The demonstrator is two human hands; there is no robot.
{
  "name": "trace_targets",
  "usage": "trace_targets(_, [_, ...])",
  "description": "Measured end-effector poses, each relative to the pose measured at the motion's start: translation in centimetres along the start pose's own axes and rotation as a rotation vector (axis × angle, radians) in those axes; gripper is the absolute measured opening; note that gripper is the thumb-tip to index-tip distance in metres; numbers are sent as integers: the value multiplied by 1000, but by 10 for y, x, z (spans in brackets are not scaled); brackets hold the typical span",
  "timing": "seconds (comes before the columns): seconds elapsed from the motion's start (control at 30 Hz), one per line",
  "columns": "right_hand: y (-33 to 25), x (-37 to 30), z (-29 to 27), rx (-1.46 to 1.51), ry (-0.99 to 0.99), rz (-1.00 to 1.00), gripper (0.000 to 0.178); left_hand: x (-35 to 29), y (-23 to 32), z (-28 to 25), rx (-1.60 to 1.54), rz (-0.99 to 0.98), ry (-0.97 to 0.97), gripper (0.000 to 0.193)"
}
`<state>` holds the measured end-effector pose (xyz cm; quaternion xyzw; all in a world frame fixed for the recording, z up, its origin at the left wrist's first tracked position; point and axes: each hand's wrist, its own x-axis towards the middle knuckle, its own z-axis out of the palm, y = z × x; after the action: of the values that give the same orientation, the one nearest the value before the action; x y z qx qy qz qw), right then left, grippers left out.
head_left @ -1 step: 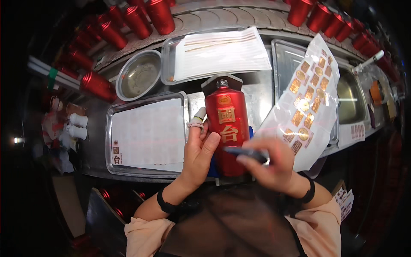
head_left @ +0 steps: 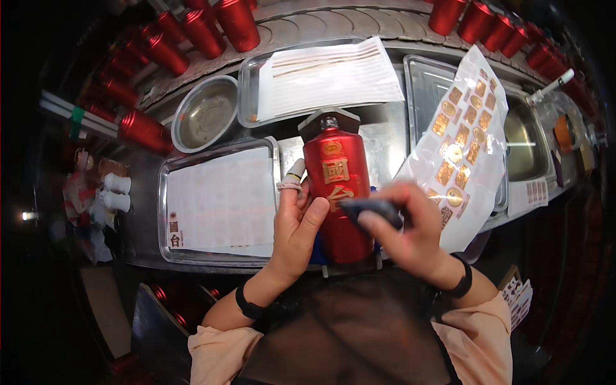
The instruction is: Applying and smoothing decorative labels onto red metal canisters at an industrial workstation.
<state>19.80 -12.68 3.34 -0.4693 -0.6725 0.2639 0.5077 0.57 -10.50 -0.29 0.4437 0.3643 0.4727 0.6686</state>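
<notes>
A glossy red bottle (head_left: 339, 240) with raised gold characters lies on its back in front of me, its dark neck pointing away. It rests on a holder with a grey angled end plate (head_left: 350, 122); a bit of blue shows beneath. My left hand (head_left: 296, 228) grips the bottle's left side, thumb along its face. White wrapping covers that hand's index fingertip. Above the bottle's lower half, my right hand (head_left: 414, 234) is closed round a dark, pointed hand tool (head_left: 378, 210), blurred by motion. Its tip is at the lower gold character; whether it touches is unclear.
On the left lies a metal tray (head_left: 163, 212) with white sheets, behind it a round bowl (head_left: 204, 115). Another tray of sheets (head_left: 330, 77) stands at the back. A sheet of gold stickers (head_left: 475, 122) leans at right. Red bottles (head_left: 237, 25) line the curved conveyor (head_left: 333, 24).
My right hand has moved the dark tool slightly up the bottle, from below the lower gold character onto it. The left hand keeps its hold.
</notes>
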Motion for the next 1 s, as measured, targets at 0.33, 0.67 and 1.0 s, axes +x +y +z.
trace_targets(0.33, [16, 0, 6, 304, 144, 267, 23, -2, 5, 4, 217, -64, 93, 82])
trace_targets(0.67, [37, 3, 2, 260, 129, 330, 19, -1, 4, 5, 236, -31, 98, 81])
trace_targets(1.0, [53, 5, -15, 249, 242, 587, 17, 1, 2, 5, 425, 209, 81, 67])
